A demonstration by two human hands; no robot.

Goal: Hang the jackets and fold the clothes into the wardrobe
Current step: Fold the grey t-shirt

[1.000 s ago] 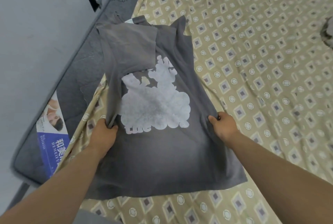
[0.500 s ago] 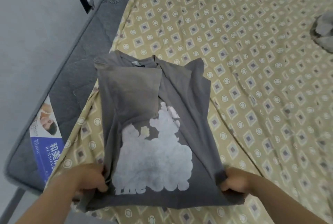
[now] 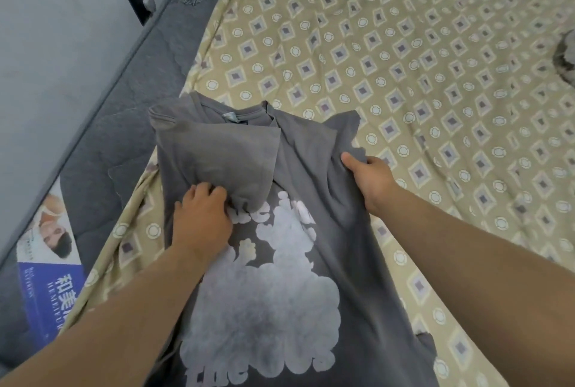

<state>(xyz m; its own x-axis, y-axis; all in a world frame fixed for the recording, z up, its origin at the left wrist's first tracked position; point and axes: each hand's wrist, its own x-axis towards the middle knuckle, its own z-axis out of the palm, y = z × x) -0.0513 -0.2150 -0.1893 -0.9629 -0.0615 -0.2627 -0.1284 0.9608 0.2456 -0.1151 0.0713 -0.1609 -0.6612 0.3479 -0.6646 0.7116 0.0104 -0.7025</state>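
While lying print-up on the patterned bedsheet [image 3: 404, 44], near its left edge: grey T-shirt [image 3: 339, 193], gripped at the folded-in sleeve [image 3: 217, 156] by the left hand [image 3: 202, 218], pinched at the opposite sleeve [image 3: 343, 130] by the right hand [image 3: 370, 175]. Likely soft, light, limp; best taken by hems

Setting: bedroom in a home.
Bed: dark grey quilted mattress [image 3: 130, 100] running along the left; a yellow sheet [image 3: 404, 44] printed with diamonds and rings covers its top.
Mattress label: blue-and-white printed tag [image 3: 49, 262] on the near left side.
Wall: plain grey wall [image 3: 62, 13] at far left, bearing a black plate [image 3: 140, 1].
Clothing: grey T-shirt [image 3: 311, 169] on the near sheet; another grey garment [image 3: 566, 60] at the far right edge.
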